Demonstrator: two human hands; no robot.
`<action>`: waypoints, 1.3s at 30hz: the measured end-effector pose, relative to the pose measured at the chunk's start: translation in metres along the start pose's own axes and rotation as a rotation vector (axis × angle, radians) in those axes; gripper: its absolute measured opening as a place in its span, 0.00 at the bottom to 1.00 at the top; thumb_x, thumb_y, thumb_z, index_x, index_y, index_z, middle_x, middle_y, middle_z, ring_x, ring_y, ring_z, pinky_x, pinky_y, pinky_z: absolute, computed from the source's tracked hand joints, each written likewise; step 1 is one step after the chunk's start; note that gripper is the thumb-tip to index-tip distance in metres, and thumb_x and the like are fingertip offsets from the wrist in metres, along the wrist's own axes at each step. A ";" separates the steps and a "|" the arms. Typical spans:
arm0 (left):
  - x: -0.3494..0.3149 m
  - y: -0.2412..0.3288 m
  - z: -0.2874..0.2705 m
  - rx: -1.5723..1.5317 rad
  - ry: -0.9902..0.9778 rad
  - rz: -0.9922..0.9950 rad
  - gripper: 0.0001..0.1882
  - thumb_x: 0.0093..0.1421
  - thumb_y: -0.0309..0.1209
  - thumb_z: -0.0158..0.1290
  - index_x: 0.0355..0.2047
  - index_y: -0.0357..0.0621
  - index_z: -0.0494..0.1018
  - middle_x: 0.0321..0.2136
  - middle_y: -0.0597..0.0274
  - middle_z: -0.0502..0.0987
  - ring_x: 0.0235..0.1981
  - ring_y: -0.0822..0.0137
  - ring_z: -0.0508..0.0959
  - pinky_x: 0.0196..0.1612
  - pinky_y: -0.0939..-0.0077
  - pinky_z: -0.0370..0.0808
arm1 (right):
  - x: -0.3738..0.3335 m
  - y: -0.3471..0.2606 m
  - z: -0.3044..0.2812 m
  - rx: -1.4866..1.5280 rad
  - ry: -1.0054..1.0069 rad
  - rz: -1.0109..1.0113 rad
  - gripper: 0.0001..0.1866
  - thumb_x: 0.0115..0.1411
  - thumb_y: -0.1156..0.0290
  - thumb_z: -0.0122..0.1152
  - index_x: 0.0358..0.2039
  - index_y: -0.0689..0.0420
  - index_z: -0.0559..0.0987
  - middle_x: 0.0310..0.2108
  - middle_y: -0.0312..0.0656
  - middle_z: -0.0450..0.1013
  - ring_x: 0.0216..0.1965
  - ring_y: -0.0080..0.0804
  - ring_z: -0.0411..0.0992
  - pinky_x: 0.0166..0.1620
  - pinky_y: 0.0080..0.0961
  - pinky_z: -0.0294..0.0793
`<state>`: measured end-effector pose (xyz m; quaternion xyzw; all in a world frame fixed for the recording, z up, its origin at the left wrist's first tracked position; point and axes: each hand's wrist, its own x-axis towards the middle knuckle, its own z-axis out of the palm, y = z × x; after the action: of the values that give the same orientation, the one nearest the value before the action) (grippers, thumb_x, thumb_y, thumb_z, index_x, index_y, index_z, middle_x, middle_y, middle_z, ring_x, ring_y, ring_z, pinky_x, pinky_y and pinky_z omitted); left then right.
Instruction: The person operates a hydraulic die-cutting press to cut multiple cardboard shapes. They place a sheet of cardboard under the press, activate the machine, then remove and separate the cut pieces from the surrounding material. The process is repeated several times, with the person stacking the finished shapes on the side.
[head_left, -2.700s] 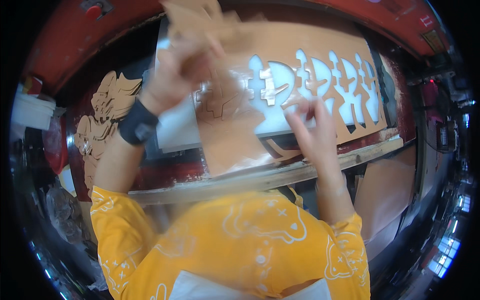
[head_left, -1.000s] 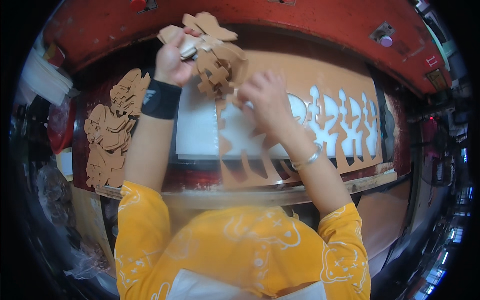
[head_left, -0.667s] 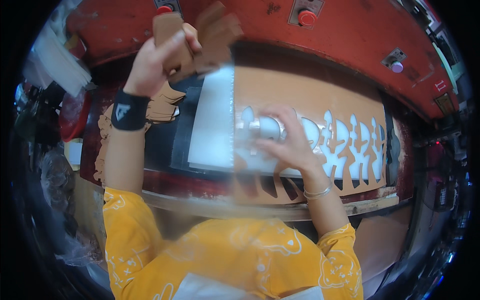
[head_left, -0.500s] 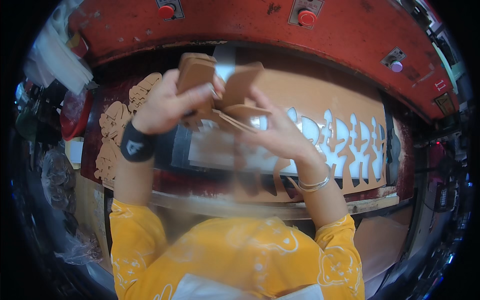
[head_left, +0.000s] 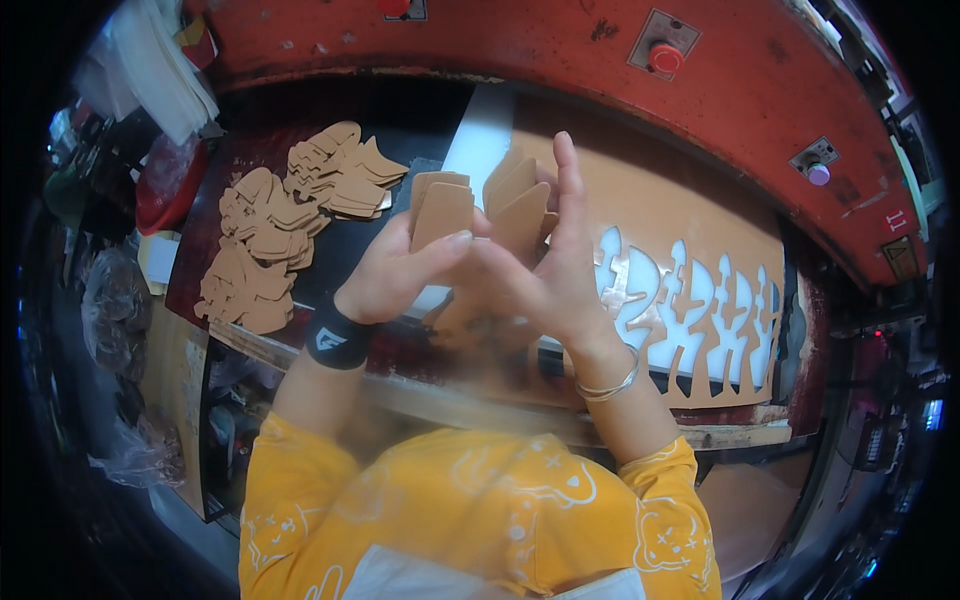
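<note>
The dark red surface (head_left: 240, 150) carries a brown sheet (head_left: 665, 190) with cut-outs, its left portion partly hidden by my right hand (head_left: 555, 282). Overlapping cut piles (head_left: 268, 215) lie left. My hands meet around a bundle of brown pieces (head_left: 442, 212) above the surface: my left hand (head_left: 388, 272) clamps it; the right's grip I cannot tell. Rounded ends point away from me, long axis likewise; lower parts are blurred.

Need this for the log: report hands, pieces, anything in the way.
Left hand gripping tan pieces. Right hand against more pieces, grip unclear. Piles at left, cut sheet right. No obstruction seen.
</note>
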<state>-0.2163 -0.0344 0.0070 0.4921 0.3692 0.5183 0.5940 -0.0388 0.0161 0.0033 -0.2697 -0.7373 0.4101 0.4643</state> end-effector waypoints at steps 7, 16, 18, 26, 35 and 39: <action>-0.003 0.003 0.007 0.191 -0.075 -0.036 0.12 0.64 0.36 0.49 0.43 0.42 0.69 0.38 0.68 0.71 0.41 0.76 0.70 0.45 0.81 0.68 | 0.003 0.007 -0.010 -0.265 -0.076 -0.271 0.50 0.52 0.74 0.63 0.68 0.61 0.42 0.66 0.56 0.51 0.63 0.46 0.57 0.64 0.38 0.54; 0.001 0.066 -0.095 0.166 0.340 -0.004 0.19 0.66 0.37 0.48 0.53 0.40 0.66 0.40 0.58 0.76 0.41 0.68 0.77 0.46 0.74 0.75 | -0.015 0.022 -0.068 -0.073 0.177 0.028 0.40 0.53 0.79 0.56 0.66 0.57 0.53 0.61 0.48 0.59 0.56 0.37 0.66 0.59 0.34 0.63; 0.007 0.080 -0.130 0.273 0.371 0.229 0.20 0.66 0.36 0.47 0.55 0.39 0.66 0.41 0.57 0.76 0.42 0.68 0.77 0.47 0.76 0.74 | -0.027 0.029 -0.087 -0.076 0.216 0.091 0.34 0.56 0.79 0.54 0.64 0.58 0.58 0.59 0.46 0.62 0.54 0.35 0.68 0.57 0.31 0.66; 0.029 -0.031 -0.168 1.552 0.164 -0.095 0.37 0.56 0.50 0.55 0.61 0.47 0.61 0.60 0.48 0.63 0.64 0.52 0.60 0.65 0.54 0.53 | -0.096 0.045 -0.134 -0.281 0.216 0.333 0.23 0.61 0.77 0.53 0.58 0.59 0.67 0.53 0.43 0.69 0.52 0.32 0.69 0.57 0.27 0.66; -0.092 -0.078 -0.026 0.628 0.490 -0.127 0.34 0.56 0.25 0.56 0.62 0.40 0.58 0.43 0.54 0.74 0.42 0.64 0.75 0.48 0.72 0.71 | -0.259 0.001 -0.289 -1.260 -0.095 0.776 0.38 0.47 0.74 0.59 0.62 0.57 0.60 0.61 0.57 0.56 0.64 0.56 0.51 0.65 0.48 0.47; -0.093 -0.124 0.056 0.543 0.303 -0.235 0.38 0.57 0.22 0.52 0.66 0.40 0.49 0.39 0.58 0.75 0.37 0.69 0.74 0.45 0.76 0.72 | -0.279 0.031 -0.317 -1.372 -0.007 0.461 0.36 0.47 0.71 0.63 0.58 0.57 0.65 0.57 0.54 0.61 0.60 0.55 0.56 0.60 0.46 0.54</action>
<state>-0.1499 -0.1336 -0.1057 0.5036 0.6323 0.3962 0.4354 0.3669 -0.0731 -0.0786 -0.6477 -0.7544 -0.0570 0.0899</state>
